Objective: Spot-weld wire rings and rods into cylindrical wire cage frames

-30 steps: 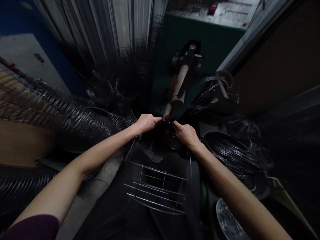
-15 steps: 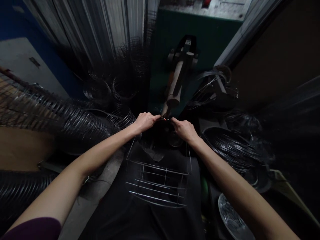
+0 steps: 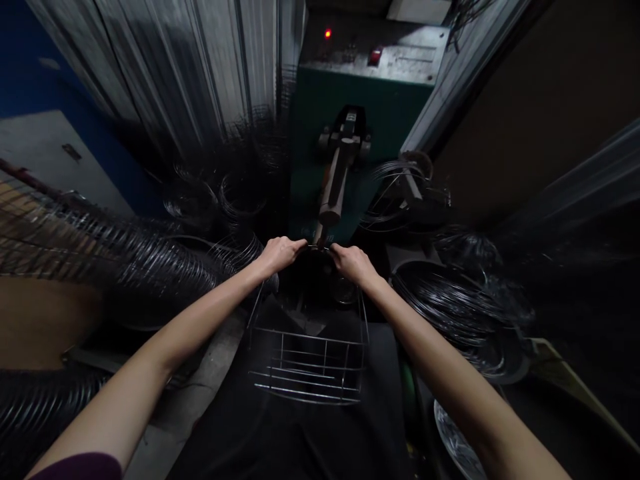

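View tilted up, hands [image 3: 281,255] gripping wire rack [image 3: 305,381]

dark green machine [image 3: 385,100], glowing red light [image 3: 327,33] and red switch [image 3: 375,56] on the machine's grey panel [image 3: 413,59], silvery gridded rack [image 3: 310,336] before the machine, grey striped wall [image 3: 170,60] and blue cabinet [image 3: 30,73] to its left, purple sleeve [image 3: 80,467]

Your dark-covered lap [image 3: 300,440] spreads below your left grip [image 3: 283,255] and right grip [image 3: 351,263], under the wire frame [image 3: 305,373]; whether the two touch, you cannot tell. Grey floor [image 3: 217,357] shows below your left grip. Below and right of your right grip, a dark holder [image 3: 520,373] carries bundled wire [image 3: 450,307]; nearer you, a round dish [image 3: 440,427] bears small shiny pieces [image 3: 460,450].
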The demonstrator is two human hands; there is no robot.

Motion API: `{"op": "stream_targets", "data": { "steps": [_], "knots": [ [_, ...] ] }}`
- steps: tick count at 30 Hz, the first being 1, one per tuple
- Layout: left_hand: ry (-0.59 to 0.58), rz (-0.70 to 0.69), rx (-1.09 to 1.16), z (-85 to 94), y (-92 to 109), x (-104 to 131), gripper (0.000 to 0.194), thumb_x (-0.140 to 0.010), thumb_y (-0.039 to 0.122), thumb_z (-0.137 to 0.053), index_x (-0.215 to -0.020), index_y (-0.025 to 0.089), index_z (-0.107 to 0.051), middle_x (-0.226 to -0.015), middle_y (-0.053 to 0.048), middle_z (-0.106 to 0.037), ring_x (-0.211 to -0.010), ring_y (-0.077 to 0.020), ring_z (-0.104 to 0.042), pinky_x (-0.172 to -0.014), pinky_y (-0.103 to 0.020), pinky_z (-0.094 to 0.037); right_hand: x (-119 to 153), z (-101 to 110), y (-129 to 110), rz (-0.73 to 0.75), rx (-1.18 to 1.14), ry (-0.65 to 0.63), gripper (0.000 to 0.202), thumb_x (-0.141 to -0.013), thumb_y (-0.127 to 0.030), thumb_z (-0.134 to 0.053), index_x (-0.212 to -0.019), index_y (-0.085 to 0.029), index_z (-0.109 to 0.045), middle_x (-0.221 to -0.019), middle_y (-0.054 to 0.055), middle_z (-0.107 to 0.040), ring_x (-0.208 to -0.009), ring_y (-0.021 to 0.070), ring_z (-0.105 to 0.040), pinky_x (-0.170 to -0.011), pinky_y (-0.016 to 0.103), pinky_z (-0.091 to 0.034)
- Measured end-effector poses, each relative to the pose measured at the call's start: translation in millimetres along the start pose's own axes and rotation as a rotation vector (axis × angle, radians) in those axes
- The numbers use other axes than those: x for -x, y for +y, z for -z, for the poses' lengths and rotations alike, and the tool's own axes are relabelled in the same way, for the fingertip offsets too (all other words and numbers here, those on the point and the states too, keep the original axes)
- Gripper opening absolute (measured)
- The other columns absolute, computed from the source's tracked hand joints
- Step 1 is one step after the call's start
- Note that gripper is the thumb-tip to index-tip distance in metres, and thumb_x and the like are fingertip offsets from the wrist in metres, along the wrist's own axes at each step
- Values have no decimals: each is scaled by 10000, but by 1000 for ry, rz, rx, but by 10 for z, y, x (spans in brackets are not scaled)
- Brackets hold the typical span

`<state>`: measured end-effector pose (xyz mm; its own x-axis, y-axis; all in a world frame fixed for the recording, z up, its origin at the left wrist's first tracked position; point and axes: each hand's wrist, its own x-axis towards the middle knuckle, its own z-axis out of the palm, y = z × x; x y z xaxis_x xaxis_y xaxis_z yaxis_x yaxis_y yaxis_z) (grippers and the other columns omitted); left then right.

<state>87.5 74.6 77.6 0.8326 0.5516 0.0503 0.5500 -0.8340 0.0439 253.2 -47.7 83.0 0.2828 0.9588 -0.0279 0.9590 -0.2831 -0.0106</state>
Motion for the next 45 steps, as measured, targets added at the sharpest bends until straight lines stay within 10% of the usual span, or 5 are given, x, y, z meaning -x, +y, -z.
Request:
{"op": "stream_targets", "data": {
  "steps": [21,29,33,39,45],
  "knots": [
    [18,36,228,-6,56,132,389,-937,422,-368,-1037,169,-646,-820,-96,-682,-757,-201,-640,-686,-270,-445,482,-34,179,-38,-332,-131,356,-975,-301,-278,-882,-170,-595,-883,73,-667,-810,159,-616,-713,225,-364],
    [237,462,1514,-497,-239,1470,514,-816,584,-498,-1091,167,-618,-927,-64,-685,-878,-179,-644,-795,-288,-515,1004,4,335,-156,-477,222,328,-949,-334,-265,-950,-181,-556,-684,27,-573,-636,165,-559,-631,236,-355],
    [-229,757,1923,-1019,110,1960,463,-796,569,-538,-950,154,-671,-962,-117,-700,-973,-239,-653,-892,-373,-519,1177,41,393,-297,-543,315,337,-953,-336,-257,-993,-182,-554,-762,35,-593,-703,161,-561,-682,232,-374],
    [-68,1094,1862,-824,430,1657,390,-804,579,-423,-722,288,-669,-859,56,-736,-1255,-212,-483,-1025,-436,-456,1358,-234,328,-323,-818,308,319,-965,-368,-284,-1057,-204,-542,-756,-22,-575,-692,110,-538,-706,187,-401],
    [-65,920,1634,-720,290,1460,265,-727,675,-469,-763,491,-655,-1008,294,-624,-1353,-190,-337,-1089,-436,-379,1560,-555,399,-363,-1052,396,366,-953,-446,-316,-1074,-202,-559,-778,-32,-596,-728,93,-563,-744,183,-426]
  ]
}}
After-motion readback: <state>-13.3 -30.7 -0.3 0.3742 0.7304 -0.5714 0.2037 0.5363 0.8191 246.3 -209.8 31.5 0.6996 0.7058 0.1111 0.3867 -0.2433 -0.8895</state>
